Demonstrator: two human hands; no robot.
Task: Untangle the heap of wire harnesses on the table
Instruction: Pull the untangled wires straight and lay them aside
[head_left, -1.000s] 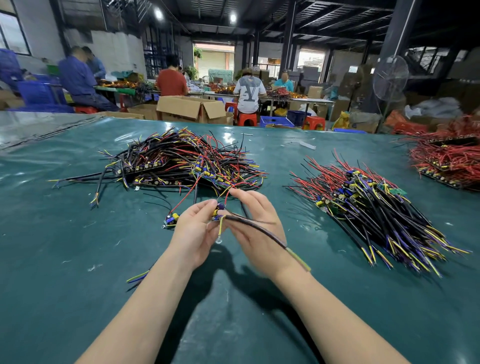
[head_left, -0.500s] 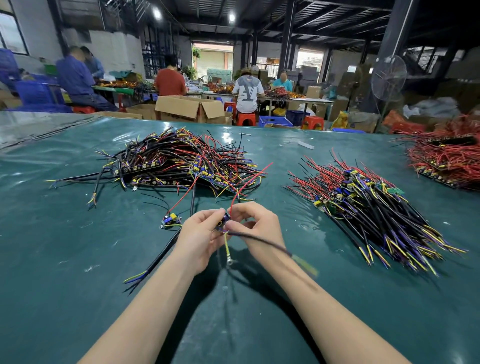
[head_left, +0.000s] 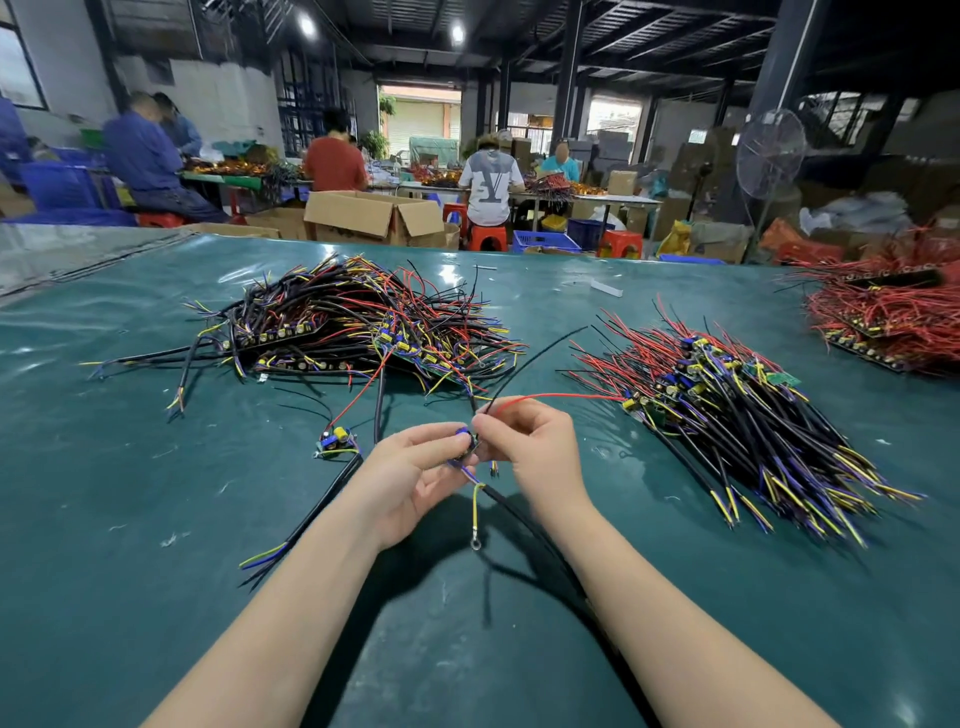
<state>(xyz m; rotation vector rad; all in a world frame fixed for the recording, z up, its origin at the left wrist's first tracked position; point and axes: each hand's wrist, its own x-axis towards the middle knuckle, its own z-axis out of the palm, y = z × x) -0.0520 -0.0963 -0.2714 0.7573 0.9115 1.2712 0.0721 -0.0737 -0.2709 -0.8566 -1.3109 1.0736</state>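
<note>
A tangled heap of wire harnesses (head_left: 353, 322), black, red, yellow and purple with small circuit boards, lies at the back left of the green table (head_left: 130, 519). Above the table's middle, my left hand (head_left: 410, 473) and my right hand (head_left: 535, 447) both pinch one harness (head_left: 467, 447) by its small board. Its red and black wires stick out to the right past my right hand. A yellow wire with a ring terminal (head_left: 475, 543) hangs below, and its black cable runs under my right forearm. Another single harness (head_left: 337, 441) lies just left of my left hand.
A sorted bundle of harnesses (head_left: 737, 410) lies to the right, all aligned. A red-wired pile (head_left: 893, 317) sits at the far right edge. A small white scrap (head_left: 605, 287) lies near the table's far edge. Beyond it, people work at benches among cardboard boxes (head_left: 374, 215).
The held harness has turned in my hands: its red and black wires now point right, and the yellow ring wire hangs lower. My right hand's fingers have curled onto the board.
</note>
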